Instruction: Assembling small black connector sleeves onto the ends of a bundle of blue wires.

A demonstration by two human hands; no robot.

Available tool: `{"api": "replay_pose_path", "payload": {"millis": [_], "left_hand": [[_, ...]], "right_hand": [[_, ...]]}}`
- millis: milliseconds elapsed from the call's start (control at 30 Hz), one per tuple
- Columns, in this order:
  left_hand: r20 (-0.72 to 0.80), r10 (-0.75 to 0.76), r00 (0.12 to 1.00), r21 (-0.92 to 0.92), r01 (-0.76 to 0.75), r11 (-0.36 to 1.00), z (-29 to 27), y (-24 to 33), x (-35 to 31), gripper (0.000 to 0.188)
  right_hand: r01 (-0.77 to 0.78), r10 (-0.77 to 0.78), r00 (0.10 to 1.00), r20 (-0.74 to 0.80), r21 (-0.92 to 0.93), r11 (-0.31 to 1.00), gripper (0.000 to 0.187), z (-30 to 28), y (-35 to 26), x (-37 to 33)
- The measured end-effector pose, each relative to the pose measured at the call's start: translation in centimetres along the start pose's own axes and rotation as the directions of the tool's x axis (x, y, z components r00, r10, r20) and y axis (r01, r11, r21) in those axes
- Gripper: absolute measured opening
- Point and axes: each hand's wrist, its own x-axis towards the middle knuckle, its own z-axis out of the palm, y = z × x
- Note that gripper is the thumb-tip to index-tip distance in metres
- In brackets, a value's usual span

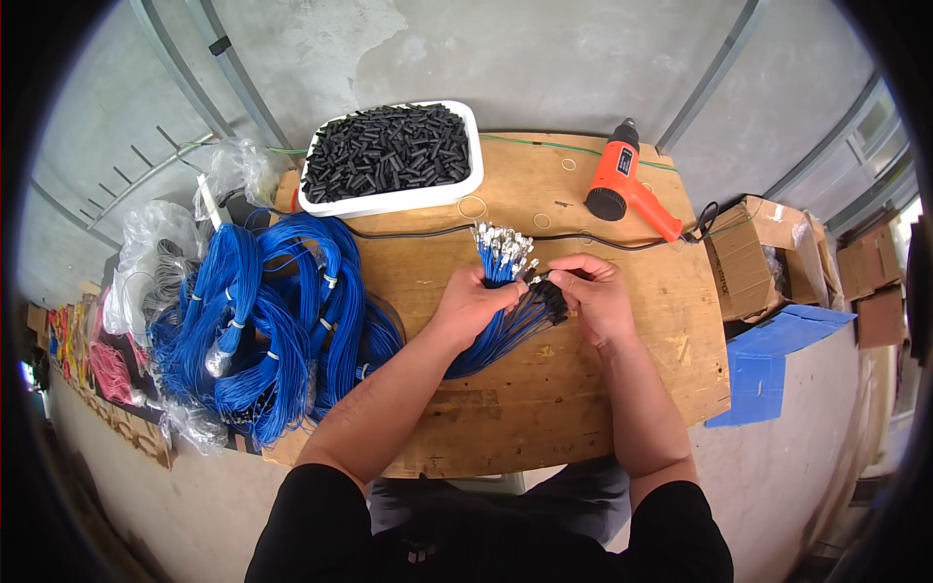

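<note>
My left hand (471,303) is closed round a bundle of blue wires (494,269), just below their ends. Silvery metal terminals (505,243) fan out above the fist. Close beside it, my right hand (595,296) pinches a small wire end (537,279) between thumb and fingertips; the fingers partly hide it. Below the right fingertips lies a cluster of wire ends with black sleeves (554,308). The bundle's blue lengths (496,342) trail down to the left across the wooden table.
A white tub (389,206) of short black tubes (389,151) stands at the back. An orange heat gun (622,183) lies back right, its black cable (428,233) crossing the table. Coiled blue wires (282,321) cover the left side. Cardboard boxes (743,257) stand right of the table (671,360).
</note>
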Motion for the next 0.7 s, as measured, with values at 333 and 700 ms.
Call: {"api": "replay_pose_path", "payload": {"millis": [333,700], "left_hand": [[0.008,0.0,1.0,-0.01,0.0,1.0,-0.04,0.03,-0.01,0.008],[0.056,0.004,0.998,-0.059,-0.001,0.998,-0.03,-0.35,0.11,0.005]], "right_hand": [[0.031,-0.03,0.999,0.027,-0.044,0.999,0.012,0.13,-0.02,-0.12],[0.046,-0.046,0.999,0.007,-0.047,0.998,0.016,-0.58,-0.02,0.14]]}}
